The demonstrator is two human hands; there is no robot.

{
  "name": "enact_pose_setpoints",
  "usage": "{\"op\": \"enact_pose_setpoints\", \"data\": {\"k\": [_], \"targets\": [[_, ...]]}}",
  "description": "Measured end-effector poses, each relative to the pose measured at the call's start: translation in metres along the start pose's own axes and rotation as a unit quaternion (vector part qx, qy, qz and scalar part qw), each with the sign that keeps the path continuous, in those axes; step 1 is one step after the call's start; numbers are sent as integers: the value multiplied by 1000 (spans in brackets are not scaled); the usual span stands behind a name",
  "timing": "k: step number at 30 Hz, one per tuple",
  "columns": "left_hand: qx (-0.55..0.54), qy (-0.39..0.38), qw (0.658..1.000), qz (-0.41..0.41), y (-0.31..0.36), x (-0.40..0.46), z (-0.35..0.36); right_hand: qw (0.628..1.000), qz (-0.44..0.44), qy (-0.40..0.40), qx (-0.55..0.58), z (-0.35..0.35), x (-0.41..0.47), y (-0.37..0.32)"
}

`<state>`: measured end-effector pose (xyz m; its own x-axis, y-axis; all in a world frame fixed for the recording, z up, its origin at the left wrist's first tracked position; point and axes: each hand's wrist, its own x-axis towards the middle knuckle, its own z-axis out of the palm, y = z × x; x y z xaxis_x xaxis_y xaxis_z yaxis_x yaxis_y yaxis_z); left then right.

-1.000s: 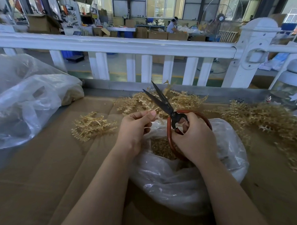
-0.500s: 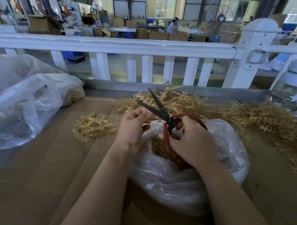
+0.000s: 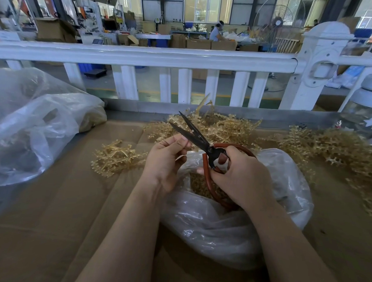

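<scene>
Scissors (image 3: pixel 202 141) gape; left hand (image 3: pixel 165 161) seemingly pinches a sprig (image 3: pixel 193 148).

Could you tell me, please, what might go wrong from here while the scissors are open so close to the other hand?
1. The scissors stand open in the right hand, and the left hand pinches a small sprig with its fingertips right beside the lower blade; closing them could nick a finger.
2. The cut bit may spring past the plastic bag below the hands and land on the cardboard.
</scene>
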<state>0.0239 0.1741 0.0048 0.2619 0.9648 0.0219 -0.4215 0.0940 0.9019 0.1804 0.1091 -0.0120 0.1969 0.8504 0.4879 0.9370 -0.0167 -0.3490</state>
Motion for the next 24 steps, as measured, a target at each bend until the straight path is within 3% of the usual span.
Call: {"op": "enact_pose_setpoints", "data": {"k": [24], "targets": [[-7,-4,1000,-4,5,-4,2,999,-7,-3,52,4,0,3]]}}
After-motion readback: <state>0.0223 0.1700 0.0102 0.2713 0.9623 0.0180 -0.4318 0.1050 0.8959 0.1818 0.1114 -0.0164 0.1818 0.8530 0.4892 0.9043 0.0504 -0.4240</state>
